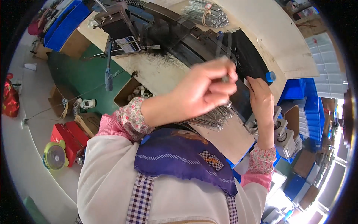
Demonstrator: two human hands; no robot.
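My left hand (203,89) is raised over the bench, its fingers curled in and smeared by motion; a small greyish bit shows between them, too blurred to name. To the right, my right hand (261,99) reaches over the black bench surface, thumb and fingertips together on a small pale flat piece (247,83). Below my left hand lies a bundle of thin metal wires (214,118), partly covered by it. Beyond both hands runs a dark metal machine (186,40). A blue cap-like thing (270,77) stands just past my right fingers.
A second wire bundle (206,14), tied, lies at the back. Left of the bench are an open cardboard box (125,92) with small pieces, a green fan (55,156) and a red box (67,140). Blue bins (315,112) stand at the right. A blue-wrapped lever (108,80) hangs beside the machine.
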